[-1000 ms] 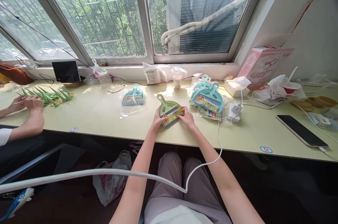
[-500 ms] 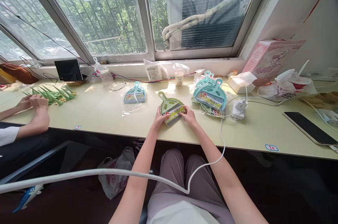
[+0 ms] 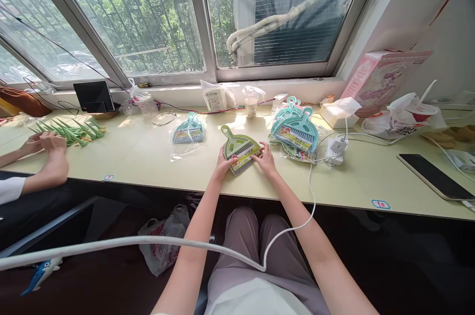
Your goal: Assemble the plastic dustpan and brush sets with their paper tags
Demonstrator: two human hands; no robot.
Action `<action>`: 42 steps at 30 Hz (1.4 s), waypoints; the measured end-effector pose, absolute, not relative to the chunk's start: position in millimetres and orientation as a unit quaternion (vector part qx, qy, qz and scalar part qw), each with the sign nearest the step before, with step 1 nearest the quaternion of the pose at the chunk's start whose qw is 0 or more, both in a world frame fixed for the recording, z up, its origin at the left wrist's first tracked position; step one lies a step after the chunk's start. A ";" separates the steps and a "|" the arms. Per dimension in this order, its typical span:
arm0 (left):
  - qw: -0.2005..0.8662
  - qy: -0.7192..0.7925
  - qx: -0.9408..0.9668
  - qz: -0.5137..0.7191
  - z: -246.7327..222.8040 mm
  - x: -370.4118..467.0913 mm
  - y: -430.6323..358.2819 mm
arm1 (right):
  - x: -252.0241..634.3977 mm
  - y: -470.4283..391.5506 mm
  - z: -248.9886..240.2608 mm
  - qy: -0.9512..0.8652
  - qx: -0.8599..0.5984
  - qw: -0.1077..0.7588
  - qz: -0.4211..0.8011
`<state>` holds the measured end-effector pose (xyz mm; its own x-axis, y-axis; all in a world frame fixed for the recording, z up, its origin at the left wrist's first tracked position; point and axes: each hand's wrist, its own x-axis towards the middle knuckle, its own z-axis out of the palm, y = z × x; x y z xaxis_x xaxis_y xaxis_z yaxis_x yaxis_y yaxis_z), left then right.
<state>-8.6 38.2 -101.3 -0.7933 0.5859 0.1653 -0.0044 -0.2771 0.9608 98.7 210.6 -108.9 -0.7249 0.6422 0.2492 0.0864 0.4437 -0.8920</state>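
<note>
A green dustpan set [image 3: 239,144] with a brush and a printed label is held just above the front part of the table, its handle pointing up and left. My left hand [image 3: 223,164] grips its lower left edge, thumb on the label. At the right edge, my right hand [image 3: 264,159] holds the set with thumb and fingers. Left of it lies a teal dustpan set [image 3: 188,131] on clear plastic wrap. To the right is a pile of teal and green dustpan sets [image 3: 295,131], partly in clear wrapping.
A white charger [image 3: 336,150] and cable sit right of the pile, with a phone [image 3: 434,176] farther right. Tissues [image 3: 339,112], a pink box [image 3: 386,79] and cups stand behind. At the left, another person's hands [image 3: 52,144] are by green stems [image 3: 79,131].
The view has tilted slightly. Both hands still hold the green set, and my right hand's fingers have shifted slightly at its edge.
</note>
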 end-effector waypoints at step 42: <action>0.218 0.543 0.277 0.762 -85.7 5.0 34.9 | 102.5 194.4 -96.5 -0.521 -0.137 0.161 0.827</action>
<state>5.0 34.9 -85.7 -0.7511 0.6333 0.1864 -0.0313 -0.3163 0.9482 102.5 194.4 -96.5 -0.9106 0.4092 -0.0583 -0.1239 -0.4047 -0.9060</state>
